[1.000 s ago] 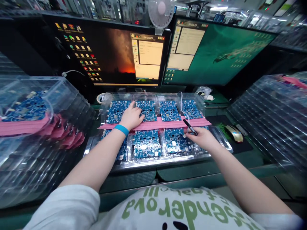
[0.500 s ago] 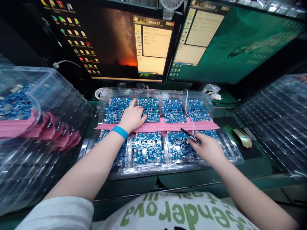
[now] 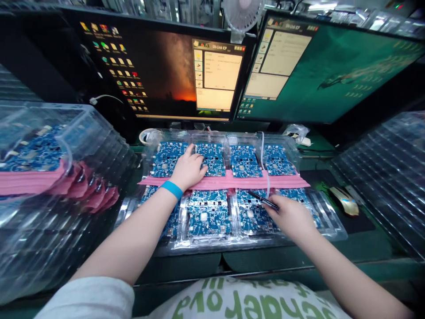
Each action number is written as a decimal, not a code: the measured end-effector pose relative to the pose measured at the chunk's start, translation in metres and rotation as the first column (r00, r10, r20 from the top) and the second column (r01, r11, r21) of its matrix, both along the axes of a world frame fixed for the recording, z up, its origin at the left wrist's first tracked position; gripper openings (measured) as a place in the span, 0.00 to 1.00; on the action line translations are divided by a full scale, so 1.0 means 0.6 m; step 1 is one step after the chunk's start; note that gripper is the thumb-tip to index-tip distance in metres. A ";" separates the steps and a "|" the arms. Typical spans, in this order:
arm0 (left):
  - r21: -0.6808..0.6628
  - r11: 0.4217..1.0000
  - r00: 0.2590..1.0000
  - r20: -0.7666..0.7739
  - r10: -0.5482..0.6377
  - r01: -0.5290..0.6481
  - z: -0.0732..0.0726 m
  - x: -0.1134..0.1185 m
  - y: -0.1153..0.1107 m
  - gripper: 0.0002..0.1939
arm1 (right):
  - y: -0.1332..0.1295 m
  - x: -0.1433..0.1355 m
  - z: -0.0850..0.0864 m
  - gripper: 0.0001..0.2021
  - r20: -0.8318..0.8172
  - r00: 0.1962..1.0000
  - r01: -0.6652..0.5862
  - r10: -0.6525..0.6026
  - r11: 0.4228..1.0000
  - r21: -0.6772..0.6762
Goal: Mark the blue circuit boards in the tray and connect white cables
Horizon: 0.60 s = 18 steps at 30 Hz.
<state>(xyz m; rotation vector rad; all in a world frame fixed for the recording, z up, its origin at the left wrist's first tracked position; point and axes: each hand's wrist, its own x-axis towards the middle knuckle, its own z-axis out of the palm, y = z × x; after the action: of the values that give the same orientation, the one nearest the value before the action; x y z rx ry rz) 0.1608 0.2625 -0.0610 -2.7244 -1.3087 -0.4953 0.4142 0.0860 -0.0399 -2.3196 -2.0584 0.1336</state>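
A clear plastic tray (image 3: 332, 223) in front of me holds two rows of blue circuit boards (image 3: 207, 215), with a pink foam strip (image 3: 288, 182) lying across the middle. My left hand (image 3: 187, 170), with a blue wristband, rests flat on the pink strip and the back-row boards, fingers spread. My right hand (image 3: 290, 217) grips a black pen (image 3: 264, 200), its tip over a front-row board on the right side. A white cable (image 3: 265, 170) hangs down over the tray beside the pen.
Two monitors (image 3: 186, 71) stand behind the tray with program windows open. A stack of clear trays with boards and pink strips (image 3: 49, 177) sits at left. Another stack of clear trays (image 3: 381, 173) sits at right. A gold mouse (image 3: 345, 199) lies on a dark pad.
My right hand with the pen has moved down from the pink strip onto the front-row boards. My left hand has stayed on the strip. The camera view has shifted slightly.
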 end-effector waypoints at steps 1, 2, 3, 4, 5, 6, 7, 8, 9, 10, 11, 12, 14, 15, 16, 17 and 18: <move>0.000 1.000 1.000 0.005 0.004 -0.004 0.000 0.000 -0.001 0.19 | 0.000 0.000 -0.001 0.06 0.010 1.000 -0.018 0.018 1.000 -0.005; -0.008 1.000 1.000 0.014 0.005 -0.005 0.000 -0.001 -0.002 0.19 | -0.001 0.000 -0.004 0.06 0.015 0.999 -0.036 0.036 0.999 -0.008; -0.021 1.000 1.000 0.026 0.005 -0.004 0.001 -0.001 -0.003 0.18 | -0.001 0.001 -0.006 0.05 0.020 0.998 -0.056 0.056 0.998 -0.011; -0.035 0.999 0.999 0.037 0.005 -0.003 0.001 -0.002 -0.005 0.18 | -0.002 0.002 -0.010 0.04 0.030 0.997 -0.076 0.076 0.997 -0.017; -0.049 0.999 0.999 0.049 0.005 -0.003 0.002 -0.003 -0.007 0.18 | -0.003 0.004 -0.013 0.03 0.045 0.994 -0.094 0.095 0.995 -0.027; -0.053 0.999 0.999 0.052 0.009 -0.006 0.003 -0.003 -0.009 0.17 | -0.004 0.005 -0.017 0.03 0.069 0.991 -0.110 0.113 0.993 -0.048; -0.050 0.999 0.999 0.051 0.015 -0.013 0.004 -0.004 -0.011 0.16 | -0.005 0.006 -0.020 0.04 0.097 0.987 -0.120 0.127 0.990 -0.072; -0.045 0.999 0.999 0.047 0.021 -0.019 0.005 -0.005 -0.013 0.16 | -0.006 0.008 -0.023 0.06 0.122 0.983 -0.126 0.137 0.987 -0.098; -0.040 0.999 0.999 0.043 0.026 -0.024 0.005 -0.006 -0.016 0.15 | -0.008 0.009 -0.027 0.07 0.135 0.980 -0.130 0.146 0.983 -0.126; -0.036 0.999 0.999 0.042 0.032 -0.031 0.005 -0.007 -0.017 0.15 | -0.010 0.011 -0.031 0.07 0.138 0.979 -0.132 0.152 0.981 -0.142; -0.035 0.999 0.998 0.043 0.038 -0.036 0.004 -0.008 -0.019 0.15 | -0.012 0.014 -0.036 0.08 0.131 0.979 -0.135 0.156 0.979 -0.154; -0.033 0.999 0.998 0.045 0.045 -0.043 0.003 -0.009 -0.021 0.14 | -0.014 0.017 -0.041 0.09 0.110 0.981 -0.142 0.161 0.977 -0.161; -0.035 0.998 0.997 0.057 0.052 -0.050 0.001 -0.010 -0.025 0.14 | -0.018 0.028 -0.056 0.11 0.054 0.984 -0.163 0.172 0.978 -0.133; -0.037 0.998 0.996 0.066 0.054 -0.052 0.000 -0.011 -0.027 0.13 | -0.020 0.034 -0.065 0.11 0.016 0.983 -0.181 0.184 0.977 -0.108; -0.039 0.998 0.995 0.079 0.054 -0.051 0.000 -0.012 -0.029 0.13 | -0.020 0.040 -0.073 0.12 -0.015 0.982 -0.191 0.190 0.979 -0.077; -0.042 0.998 0.994 0.095 0.053 -0.049 0.001 -0.012 -0.031 0.13 | -0.020 0.045 -0.080 0.11 -0.047 0.979 -0.201 0.198 0.979 -0.047; -0.044 0.998 0.992 0.115 0.050 -0.046 0.004 -0.014 -0.033 0.12 | -0.019 0.048 -0.085 0.11 -0.076 0.976 -0.207 0.206 0.978 -0.016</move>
<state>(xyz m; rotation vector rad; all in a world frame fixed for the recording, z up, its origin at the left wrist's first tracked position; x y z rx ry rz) 0.1526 0.2429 -0.0583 -2.7269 -1.4231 -0.6381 0.4430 0.0747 -0.0908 -2.0727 -2.2671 0.2480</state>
